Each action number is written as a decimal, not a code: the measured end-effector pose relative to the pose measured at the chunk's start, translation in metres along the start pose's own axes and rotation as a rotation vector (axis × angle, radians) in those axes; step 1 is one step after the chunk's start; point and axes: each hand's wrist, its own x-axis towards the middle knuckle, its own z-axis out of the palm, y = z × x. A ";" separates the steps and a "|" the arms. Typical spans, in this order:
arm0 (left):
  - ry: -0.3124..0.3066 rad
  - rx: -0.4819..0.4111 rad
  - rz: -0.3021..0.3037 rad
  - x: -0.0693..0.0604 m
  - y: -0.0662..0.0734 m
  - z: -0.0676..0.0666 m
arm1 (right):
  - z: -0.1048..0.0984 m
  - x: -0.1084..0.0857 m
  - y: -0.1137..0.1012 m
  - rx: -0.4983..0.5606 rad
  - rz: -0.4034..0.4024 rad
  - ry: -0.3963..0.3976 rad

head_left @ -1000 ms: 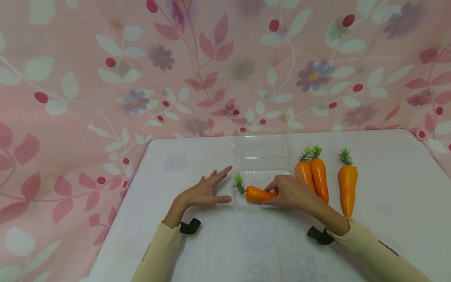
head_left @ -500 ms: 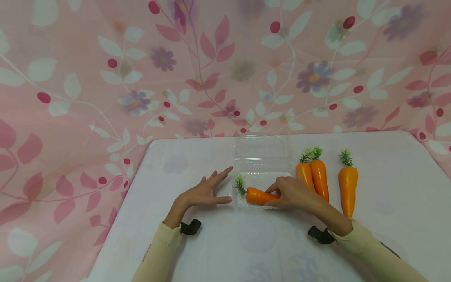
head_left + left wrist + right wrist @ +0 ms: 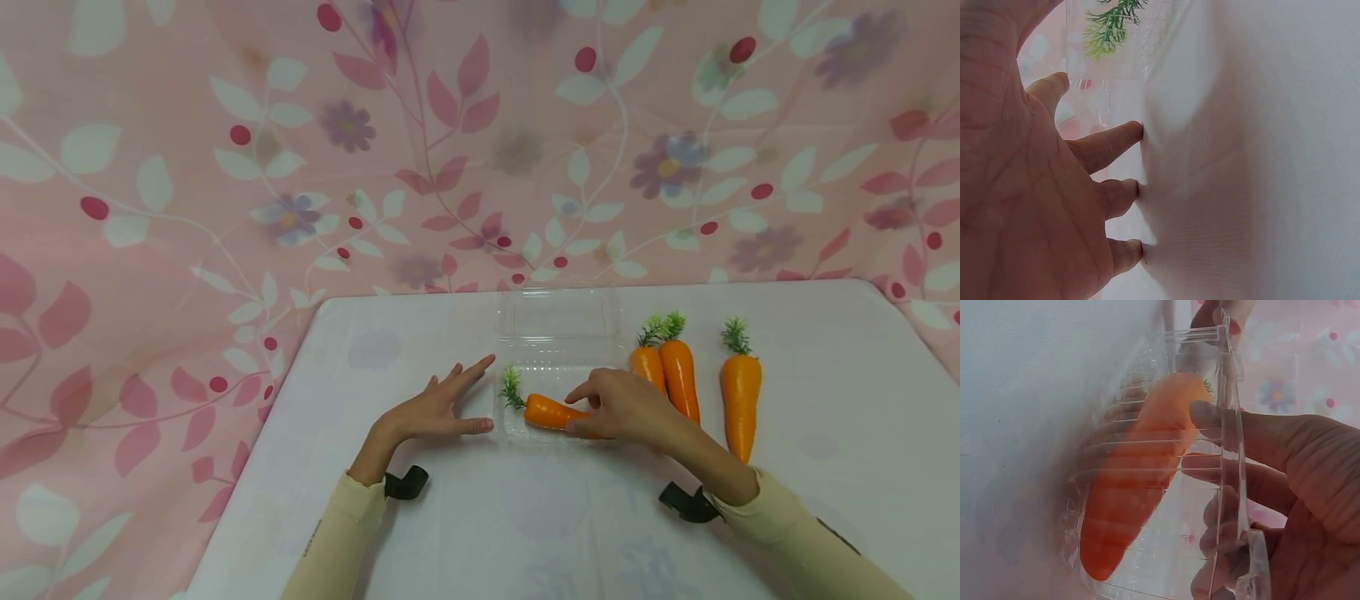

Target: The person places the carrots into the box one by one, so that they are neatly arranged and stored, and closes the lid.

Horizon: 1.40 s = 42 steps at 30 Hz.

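An orange carrot [image 3: 551,412] with a green leafy top lies in the near half of a clear plastic clamshell box [image 3: 555,442], its leaves to the left. My right hand [image 3: 630,407] is over the box's right end. Its thumb is at the carrot and the index finger is lifted off it. Through the box's clear wall in the right wrist view, the carrot [image 3: 1141,475] lies slanted beside the thumb and fingers. My left hand [image 3: 427,412] has spread fingers beside the box's left edge. In the left wrist view its fingertips [image 3: 1129,130] rest on the table.
The box's lid [image 3: 557,315] lies open toward the back. Right of it lie two carrots side by side, a partly hidden carrot [image 3: 648,367] and a whole carrot [image 3: 680,379]. Another carrot [image 3: 740,404] lies farther right. A floral cloth [image 3: 450,150] hangs behind the table [image 3: 480,533].
My right hand has loosened its grip on the carrot: the index finger has lifted and the hand has shifted slightly right. The carrot stays in the box. My left hand stays put.
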 end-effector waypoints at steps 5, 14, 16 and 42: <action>-0.003 0.001 -0.004 0.000 0.000 0.000 | 0.001 -0.002 -0.001 0.017 -0.024 0.029; -0.003 0.001 -0.009 0.000 0.001 0.000 | 0.003 -0.004 0.001 0.012 -0.092 0.008; -0.003 0.000 -0.006 0.000 0.001 0.000 | 0.002 -0.004 0.002 0.019 -0.098 0.003; 0.001 0.001 -0.009 0.001 -0.001 0.001 | -0.032 -0.026 0.023 0.143 -0.011 0.178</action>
